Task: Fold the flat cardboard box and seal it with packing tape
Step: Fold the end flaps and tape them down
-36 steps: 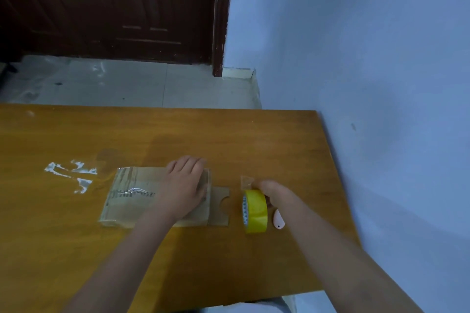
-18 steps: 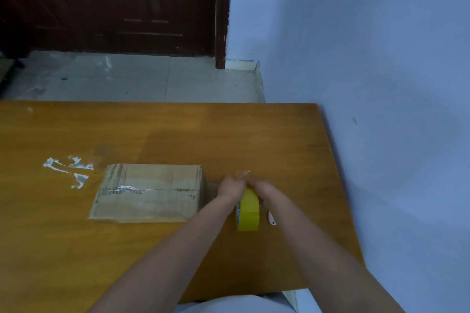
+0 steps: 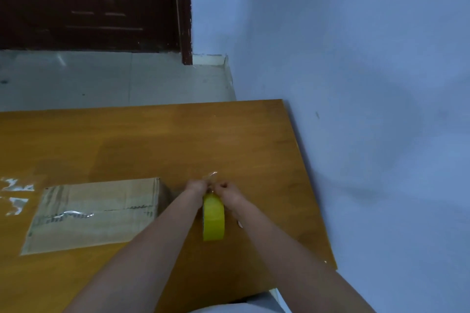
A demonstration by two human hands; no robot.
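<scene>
A flat brown cardboard box (image 3: 94, 213) lies on the wooden table (image 3: 178, 145), with a strip of clear tape along its seam. To its right a yellow roll of packing tape (image 3: 213, 218) stands on edge. My left hand (image 3: 197, 187) and my right hand (image 3: 229, 192) meet at the top of the roll. Both pinch the loose clear tape end (image 3: 211, 175), which sticks up between them. The far side of the roll is hidden by my hands.
Scraps of clear tape (image 3: 16, 194) are stuck to the table at the left edge of view. A small white object (image 3: 239, 223) peeks out beside my right forearm. A blue wall (image 3: 368, 84) runs along the table's right edge; a dark door (image 3: 89, 2) stands beyond the floor.
My left hand left the cardboard box and came over to the tape roll. Both hands now hold the tape end at the top of the roll. The view shifted left and down.
</scene>
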